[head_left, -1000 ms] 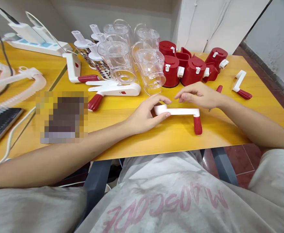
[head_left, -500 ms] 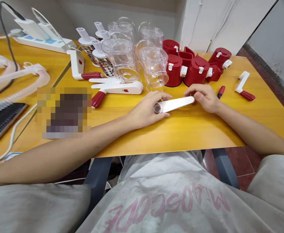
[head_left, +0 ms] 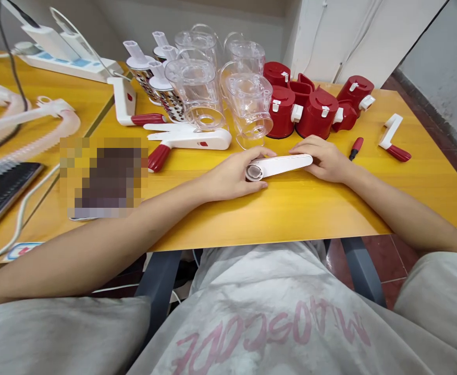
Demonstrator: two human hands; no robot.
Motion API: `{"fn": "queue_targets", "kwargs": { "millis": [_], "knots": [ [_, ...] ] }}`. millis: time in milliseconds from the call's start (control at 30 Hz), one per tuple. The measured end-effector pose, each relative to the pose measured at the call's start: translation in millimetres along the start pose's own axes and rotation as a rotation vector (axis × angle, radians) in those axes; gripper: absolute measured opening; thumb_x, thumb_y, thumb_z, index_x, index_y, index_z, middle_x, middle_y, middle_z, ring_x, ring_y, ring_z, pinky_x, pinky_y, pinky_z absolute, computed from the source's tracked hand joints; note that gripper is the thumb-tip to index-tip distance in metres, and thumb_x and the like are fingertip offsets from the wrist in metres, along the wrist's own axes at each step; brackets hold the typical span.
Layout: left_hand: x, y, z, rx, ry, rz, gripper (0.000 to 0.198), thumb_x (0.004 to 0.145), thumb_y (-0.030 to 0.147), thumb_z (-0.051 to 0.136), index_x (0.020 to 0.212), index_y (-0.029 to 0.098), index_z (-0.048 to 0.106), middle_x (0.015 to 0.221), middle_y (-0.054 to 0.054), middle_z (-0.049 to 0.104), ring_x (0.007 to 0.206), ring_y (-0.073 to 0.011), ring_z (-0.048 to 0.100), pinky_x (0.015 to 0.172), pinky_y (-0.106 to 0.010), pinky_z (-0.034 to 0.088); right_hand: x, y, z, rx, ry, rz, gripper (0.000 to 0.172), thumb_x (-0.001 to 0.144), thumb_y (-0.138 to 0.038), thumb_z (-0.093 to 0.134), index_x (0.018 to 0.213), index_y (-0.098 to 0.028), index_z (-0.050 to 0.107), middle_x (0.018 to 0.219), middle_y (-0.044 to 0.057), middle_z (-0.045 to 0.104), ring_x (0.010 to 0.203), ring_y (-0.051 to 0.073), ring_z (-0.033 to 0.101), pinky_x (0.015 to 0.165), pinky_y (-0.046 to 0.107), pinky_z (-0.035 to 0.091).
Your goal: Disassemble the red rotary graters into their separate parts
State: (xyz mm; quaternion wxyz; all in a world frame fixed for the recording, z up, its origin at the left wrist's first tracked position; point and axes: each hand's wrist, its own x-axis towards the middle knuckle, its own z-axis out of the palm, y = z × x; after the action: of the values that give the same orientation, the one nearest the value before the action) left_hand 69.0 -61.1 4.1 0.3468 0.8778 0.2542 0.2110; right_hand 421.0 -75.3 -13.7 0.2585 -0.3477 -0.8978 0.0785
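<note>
1. Turned over since a second ago, from lying flat with a red grip toward the body to pointing a round hub at the camera: white crank handle (head_left: 281, 166), red grip now out of sight
2. Curled round the hub end, thumb underneath and fingers over the top: left hand (head_left: 232, 176)
3. Closed over the far tip, fingers laid along it, wrist low: right hand (head_left: 325, 159)
4. Held crosswise between both hands near the front edge of the yellow table (head_left: 291, 208); cannot tell whether resting on the wood or just above it
5. Just behind the fingers: clear plastic containers (head_left: 247, 107) in a cluster, with red bases (head_left: 318, 112) beside them
6. Off to the right: small red screwdriver (head_left: 356, 147), then a spare crank (head_left: 394, 138) well apart
7. Off to the left: two more cranks (head_left: 189, 139), grater drums (head_left: 161, 88), and on an adjoining yellow top a white power strip (head_left: 56, 52) and a corrugated hose (head_left: 36, 125)
8. Beyond and below: pale wall (head_left: 349, 36), dark red floor tiles (head_left: 400, 260)
9. Smooth, glossy white, flat along the arm, widest at the greyish ringed hub and tapering to a rounded tip
</note>
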Motion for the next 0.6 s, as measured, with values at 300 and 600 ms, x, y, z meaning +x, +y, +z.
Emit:
{"fn": "queue_targets", "kwargs": {
  "millis": [300, 600],
  "knots": [
    [0.9, 4.4, -3.6, 0.056, -0.087, 0.016, 0.065, 0.096, 0.047, 0.078, 0.153, 0.017, 0.073, 0.148, -0.013, 0.079, 0.129, -0.0323, 0.077, 0.121, -0.044, 0.059, -4.0, -9.4, -4.2, -0.097, -0.158, -0.066, 0.069, 0.108, -0.076, 0.066, 0.15, -0.023, 0.079, 0.148, 0.016, 0.075, 0.142, 0.031, 0.066, 0.127, 0.054, 0.052],
    [0.8, 3.1, -9.3, 0.052, -0.14, 0.091, 0.063, 0.099, 0.041, 0.074, 0.157, 0.016, 0.073, 0.147, -0.014, 0.08, 0.121, -0.0299, 0.078, 0.111, -0.038, 0.062, -3.4, -6.3, -1.1, -0.067, -0.086, -0.064, 0.053, 0.111, -0.061, 0.066, 0.149, -0.025, 0.077, 0.151, 0.013, 0.075, 0.152, 0.031, 0.065, 0.137, 0.06, 0.043]
  ]
}}
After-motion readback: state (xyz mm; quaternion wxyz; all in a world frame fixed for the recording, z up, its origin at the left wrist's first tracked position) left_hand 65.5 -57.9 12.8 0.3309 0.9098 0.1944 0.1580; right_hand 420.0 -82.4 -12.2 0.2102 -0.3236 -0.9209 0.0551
